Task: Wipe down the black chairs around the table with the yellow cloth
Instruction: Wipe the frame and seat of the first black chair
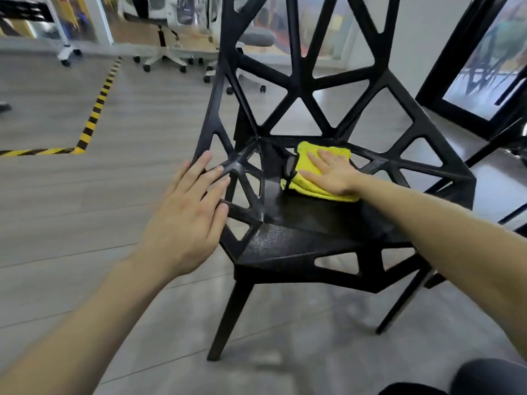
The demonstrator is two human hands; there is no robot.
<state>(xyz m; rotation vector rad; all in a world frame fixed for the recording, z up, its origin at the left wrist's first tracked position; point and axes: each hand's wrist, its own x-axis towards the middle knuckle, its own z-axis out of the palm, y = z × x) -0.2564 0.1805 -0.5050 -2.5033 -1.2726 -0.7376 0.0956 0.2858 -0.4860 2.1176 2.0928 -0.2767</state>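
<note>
From my head camera, I am mid-wipe on the seat of one black lattice-framed plastic chair point(299, 240). My right hand point(332, 173) lies flat, fingers straight, pressing the single folded yellow microfibre cloth point(309, 155) onto the back of that seat, where it meets the backrest. My left hand point(189, 218) is spread wide, fingertips resting on the chair's left rim, steadying it. I judge the next move needs the cloth drawn forward across the seat, then along the struts. I count one cloth, one chair in reach, and a black-framed table point(456, 89) just right of the chair.
</note>
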